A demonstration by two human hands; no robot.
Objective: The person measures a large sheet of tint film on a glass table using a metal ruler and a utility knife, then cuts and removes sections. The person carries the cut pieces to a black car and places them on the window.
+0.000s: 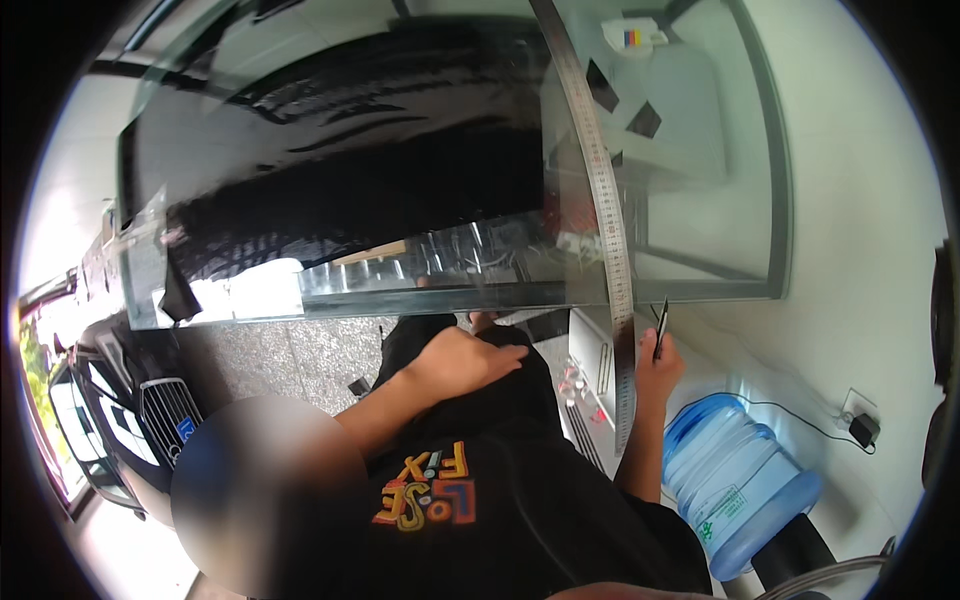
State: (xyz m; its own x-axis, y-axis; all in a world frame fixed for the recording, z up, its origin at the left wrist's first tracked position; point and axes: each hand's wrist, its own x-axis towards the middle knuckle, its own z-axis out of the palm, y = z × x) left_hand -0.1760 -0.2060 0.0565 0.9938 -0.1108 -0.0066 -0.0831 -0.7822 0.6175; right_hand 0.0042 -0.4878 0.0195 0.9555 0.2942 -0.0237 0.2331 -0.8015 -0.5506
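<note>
A long steel ruler lies across a glass tabletop, and its near end sticks out past the edge. To its left a large sheet of glossy black film covers much of the glass. My left hand is open over my lap, fingers stretched to the right and holding nothing. Beyond the table's near edge, right of the ruler, my right hand is closed around a slim dark utility knife, its pointed tip upward at the glass edge.
Dark film scraps and a white packet are at the table's far right. A blue water jug lies at my right, near a black plug in the wall. Through the glass several clear glasses show. A car stands at the left.
</note>
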